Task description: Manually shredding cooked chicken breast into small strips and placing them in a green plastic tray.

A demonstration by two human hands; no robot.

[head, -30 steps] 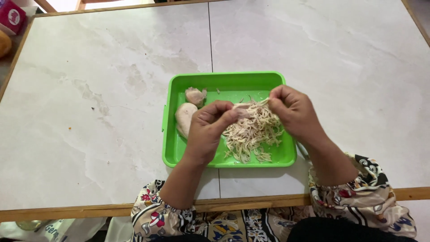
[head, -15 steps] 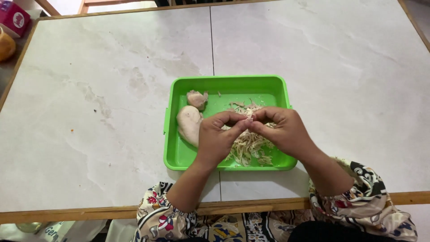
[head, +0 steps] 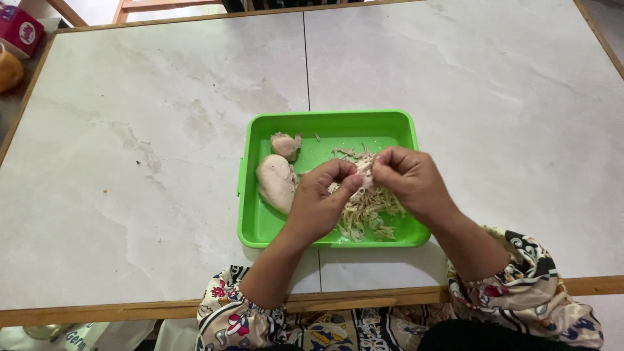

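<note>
Seen from above: a wide pale marble-patterned table point(head: 149, 162) with a wooden edge, seamed down the middle, bearing a bright green rectangular tray point(head: 325, 123) close to the near edge. Inside the tray, at left, one large whole piece of cooked chicken point(head: 274, 182) beside a smaller chunk point(head: 285, 144); at centre and right, a loose heap of shredded chicken point(head: 370, 214). Above that heap, both hands close together, fingertips nearly touching: left hand point(head: 320, 203) curled, thumb and fingers pinched on a small piece of meat point(head: 364, 174); right hand point(head: 411, 182) likewise closed in a pinch on the same piece from the other side, floral sleeves at both wrists. Risks, as a judgement only: strands flicked over the tray's low wall onto the table if pulled apart too sharply; the light tray nudged toward the near edge by a resting wrist; slippery fibres lost from the pinch and dropped outside the heap. At far upper left, beyond the table corner, a small pink-red box-shaped package point(head: 19, 29) with a round light patch on its face, and below it a rounded orange-brown item point(head: 9, 68), too cropped to identify. At bottom left, under the table edge, a pale bag or wrapper point(head: 78, 335) with dark print, only partly visible.
</note>
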